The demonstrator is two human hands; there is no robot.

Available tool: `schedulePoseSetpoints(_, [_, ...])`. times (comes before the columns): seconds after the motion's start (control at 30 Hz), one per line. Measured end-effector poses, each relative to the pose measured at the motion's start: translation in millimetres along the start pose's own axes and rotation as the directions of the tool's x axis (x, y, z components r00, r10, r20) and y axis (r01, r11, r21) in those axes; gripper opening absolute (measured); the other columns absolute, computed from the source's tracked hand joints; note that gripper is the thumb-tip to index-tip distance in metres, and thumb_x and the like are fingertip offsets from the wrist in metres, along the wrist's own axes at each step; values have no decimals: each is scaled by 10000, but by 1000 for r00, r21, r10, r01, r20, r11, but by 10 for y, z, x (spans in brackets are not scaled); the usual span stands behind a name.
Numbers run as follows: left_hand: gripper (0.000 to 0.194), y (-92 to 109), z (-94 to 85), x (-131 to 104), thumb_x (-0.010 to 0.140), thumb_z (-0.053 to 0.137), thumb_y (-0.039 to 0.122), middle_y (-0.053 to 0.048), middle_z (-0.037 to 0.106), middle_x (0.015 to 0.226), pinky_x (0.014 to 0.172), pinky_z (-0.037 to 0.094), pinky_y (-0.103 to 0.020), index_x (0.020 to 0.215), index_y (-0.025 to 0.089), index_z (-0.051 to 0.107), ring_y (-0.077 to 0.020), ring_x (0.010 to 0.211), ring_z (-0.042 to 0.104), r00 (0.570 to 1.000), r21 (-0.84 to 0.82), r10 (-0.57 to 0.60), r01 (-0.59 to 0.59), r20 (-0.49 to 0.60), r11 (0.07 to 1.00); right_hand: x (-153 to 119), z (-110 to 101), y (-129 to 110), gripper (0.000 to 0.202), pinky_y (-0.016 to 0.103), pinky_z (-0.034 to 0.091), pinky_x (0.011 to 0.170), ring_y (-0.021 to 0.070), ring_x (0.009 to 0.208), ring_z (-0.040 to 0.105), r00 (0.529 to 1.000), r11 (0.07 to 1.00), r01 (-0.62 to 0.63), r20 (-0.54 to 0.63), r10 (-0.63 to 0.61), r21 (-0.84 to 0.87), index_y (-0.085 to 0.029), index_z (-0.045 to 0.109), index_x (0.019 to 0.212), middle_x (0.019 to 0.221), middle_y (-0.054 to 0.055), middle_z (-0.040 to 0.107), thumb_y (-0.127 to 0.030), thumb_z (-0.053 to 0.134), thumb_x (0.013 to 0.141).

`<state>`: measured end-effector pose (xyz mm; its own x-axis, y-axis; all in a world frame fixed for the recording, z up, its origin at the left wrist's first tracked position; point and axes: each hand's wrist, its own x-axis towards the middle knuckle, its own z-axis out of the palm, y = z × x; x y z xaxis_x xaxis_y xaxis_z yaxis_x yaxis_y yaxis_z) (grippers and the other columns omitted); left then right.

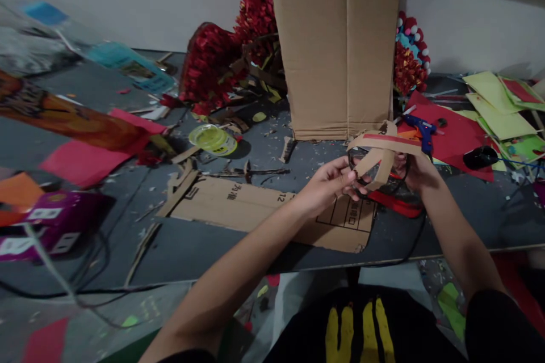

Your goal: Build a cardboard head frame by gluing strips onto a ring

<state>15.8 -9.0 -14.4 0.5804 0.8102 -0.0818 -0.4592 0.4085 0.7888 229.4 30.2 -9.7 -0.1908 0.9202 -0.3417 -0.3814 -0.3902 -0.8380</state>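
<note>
Between my two hands is a small frame of bent cardboard strips, with a red stripe along its top strip. My left hand pinches its left side, thumb on top. At the right side, my right hand is closed around the frame's edge, its fingers partly hidden by the strips. Below the frame, a red and black object lies on the table, partly covered; I cannot make out what it is. A flat printed cardboard sheet lies under my left forearm. Behind the right hand rests a blue glue gun.
A tall cardboard panel stands at the back, beside red paper-petal decorations. Leftward are a yellow tub, a tilted blue bottle and a purple box with cables. Coloured paper sheets lie at right.
</note>
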Motion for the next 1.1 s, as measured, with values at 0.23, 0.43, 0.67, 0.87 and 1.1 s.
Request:
schedulePoseSetpoints(0.23, [351,8,-1,45,651,809,366,23,630,618,523,544,-183,830,158,591,-139,659,686,995,-39,22,-26,-102,999,-6,85,-64,127,98,458,469,21,475,525,998,988,-57,-8,59,143,-203,622,735,588,-61,609,-299,640,816])
schedulePoseSetpoints(0.43, [333,28,-1,37,649,811,373,38,594,579,521,547,-174,800,161,603,-126,640,674,992,-62,34,-42,-125,997,-82,130,-83,114,124,482,501,37,491,566,998,976,-69,10,69,208,-207,663,864,621,-70,658,-257,652,763])
schedulePoseSetpoints(0.67, [347,82,13,32,622,832,347,34,621,638,513,546,-172,781,150,594,-95,587,643,990,-123,30,-47,-139,991,-69,111,-44,167,134,485,521,44,513,576,998,980,-53,24,50,190,-221,655,871,617,-87,650,-199,687,709])
schedulePoseSetpoints(0.87, [335,82,1,27,654,811,329,39,613,595,519,550,-182,781,150,559,-101,556,635,989,-136,36,-55,-141,989,-48,69,-48,159,109,477,500,30,515,585,998,978,-58,32,52,198,-201,643,806,610,-89,645,-196,726,670])
schedulePoseSetpoints(1.1, [353,82,-13,27,642,819,346,30,635,606,523,552,-193,796,148,572,-104,560,632,991,-132,42,-59,-127,990,-44,47,-48,155,98,446,483,17,510,558,997,977,-54,58,43,205,-199,655,817,613,-84,638,-195,725,679])
